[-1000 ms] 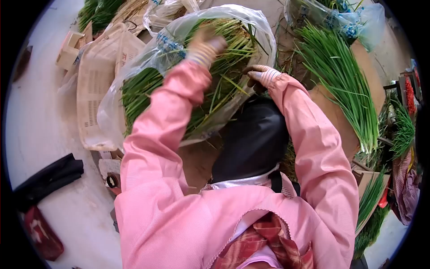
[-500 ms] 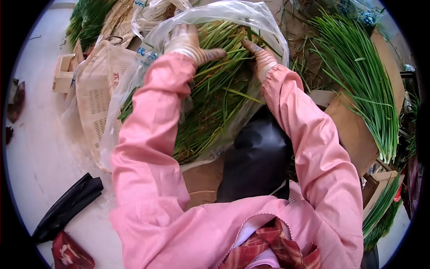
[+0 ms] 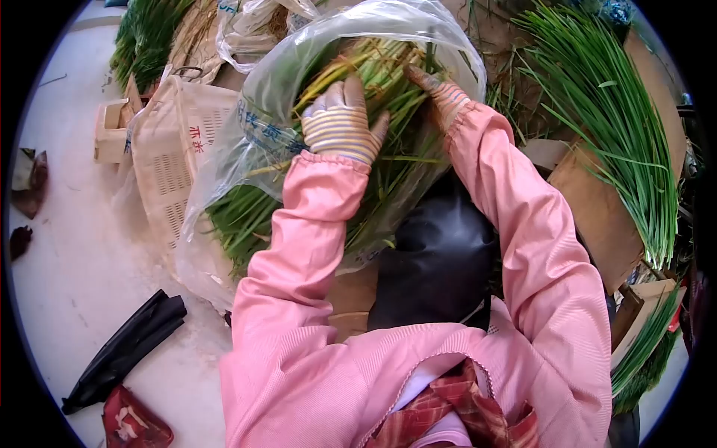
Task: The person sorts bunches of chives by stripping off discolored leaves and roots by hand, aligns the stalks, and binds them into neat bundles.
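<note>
A clear plastic bag (image 3: 216, 216) with blue print lies open before me, holding a mass of garlic chives (image 3: 388, 63), green with yellowed leaves among them. In a striped, soiled glove, my left hand (image 3: 340, 123) rests over the chives inside the bag mouth, its fingers extended and the thumb apart. My right hand (image 3: 441, 89), gloved alike, lies against the right side of the same bunch near the bag's rim. Its thumb stretches across the stalks; its other fingers are partly hidden.
A pale plastic crate (image 3: 168, 172) stands left of the bag. Long green chives (image 3: 612, 127) lie on cardboard (image 3: 597, 216) at right, with another bundle (image 3: 646, 336) lower down. A black folded item (image 3: 123, 351) and a red packet (image 3: 134, 422) lie on the floor at lower left.
My left hand has come down and right, from the bag's upper left rim onto the chives. The bag's left side now covers more of the leaves. My right hand stays nearly in place.
</note>
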Tool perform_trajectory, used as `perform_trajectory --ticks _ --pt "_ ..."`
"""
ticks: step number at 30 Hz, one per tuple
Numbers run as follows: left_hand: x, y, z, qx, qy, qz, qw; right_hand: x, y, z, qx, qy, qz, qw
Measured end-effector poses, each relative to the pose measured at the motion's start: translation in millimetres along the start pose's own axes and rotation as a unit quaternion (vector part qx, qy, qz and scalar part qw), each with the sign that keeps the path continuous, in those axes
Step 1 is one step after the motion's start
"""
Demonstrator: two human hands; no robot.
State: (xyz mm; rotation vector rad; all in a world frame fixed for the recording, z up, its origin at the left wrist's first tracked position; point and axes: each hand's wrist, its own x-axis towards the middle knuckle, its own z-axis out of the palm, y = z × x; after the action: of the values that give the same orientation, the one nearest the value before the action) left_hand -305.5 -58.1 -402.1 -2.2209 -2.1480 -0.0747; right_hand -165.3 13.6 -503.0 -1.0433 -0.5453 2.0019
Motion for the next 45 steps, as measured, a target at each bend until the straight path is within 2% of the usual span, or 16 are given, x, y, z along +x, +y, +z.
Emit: perform_trajectory --ticks 6,7,11,15,17,19,21,23,25,28,33,35,39,41,43,45 --pt "-37 26 12 -0.020 0.031 0.079 0.996 -39 9 4 0.149 -0.075 -0.021 0.986" --pt "-42 33 9 -0.025 0.002 0.080 0.997 -40 12 6 0.180 -0.095 -0.018 0.979" --pt "-47 49 8 -0.031 -0.094 0.091 0.991 -11 10 15 -0.126 0.178 -0.048 0.975" --pt "1 38 -45 -0.157 -0.350 0.130 0.914 4 14 1 -0.080 0.131 -0.048 0.987" --pt "26 28 -44 -0.149 -0.107 0.112 0.977 -13 2 8 -0.068 0.111 -0.053 0.990" --pt "59 4 -13 -0.232 -0.069 0.130 0.961 -31 -12 20 -0.033 0.110 -0.058 0.992" --pt "52 6 2 -0.011 -0.080 0.057 0.995 -23 -1 9 -0.037 0.100 -0.101 0.989" --pt "28 11 30 -0.013 -0.003 0.097 0.995 -34 1 7 0.111 -0.006 -0.058 0.992" --pt "16 25 16 0.019 0.016 0.090 0.996 -31 9 -16 0.237 -0.092 0.126 0.959" --pt "-7 43 2 -0.119 -0.105 0.048 0.986 -63 17 -28 0.237 -0.183 -0.005 0.954" --pt "-54 59 7 -0.210 -0.047 0.085 0.973 -107 22 -33 0.165 -0.130 -0.146 0.967" --pt "-53 55 2 -0.312 -0.117 0.081 0.939 -109 12 -31 0.068 -0.008 -0.056 0.996" --pt "-22 36 0 -0.403 -0.206 -0.037 0.891 -88 9 -36 0.151 -0.137 -0.032 0.978" --pt "-2 33 -4 -0.284 -0.157 0.011 0.946 -89 6 -34 0.104 -0.139 -0.043 0.984" --pt "4 31 21 -0.548 -0.300 -0.034 0.780 -92 3 -30 0.084 -0.112 -0.022 0.990" --pt "-1 38 24 -0.638 -0.338 0.000 0.692 -103 -13 -25 0.013 -0.123 0.000 0.992"
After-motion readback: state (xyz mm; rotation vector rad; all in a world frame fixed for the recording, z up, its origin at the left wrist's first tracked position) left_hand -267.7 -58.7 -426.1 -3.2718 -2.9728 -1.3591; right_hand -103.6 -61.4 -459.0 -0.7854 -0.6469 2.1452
